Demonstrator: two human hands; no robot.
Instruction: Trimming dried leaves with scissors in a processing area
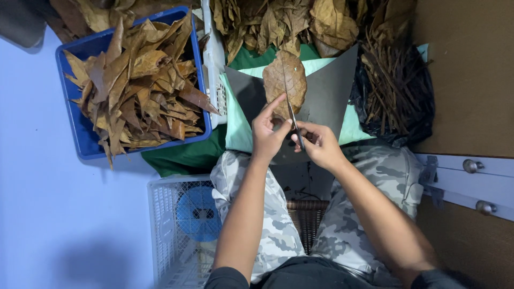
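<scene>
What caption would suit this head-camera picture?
Left hand steadies a dry brown leaf while right hand works scissors.

— How much room have I got around my hands?

— Little. My left hand (269, 134) and right hand (319, 143) sit close together over the dark board (332, 85), with the dry leaf (285, 80) straight ahead of my fingertips.

— And to the left?

— The blue crate (80, 134), heaped with brown leaves, blocks that side, and the white basket wall (215, 80) stands between it and the board.

— To the right?

— The black bag of stems (399, 91) crowds the board's edge, with a brown wall (471, 80) beyond.

— Ahead?

— A pile of loose leaves (289, 21) closes it off.

— Anywhere open?

— Only back toward my knees (278, 225), and the bare floor (37, 214) at far left, past the white crate (171, 230).
</scene>
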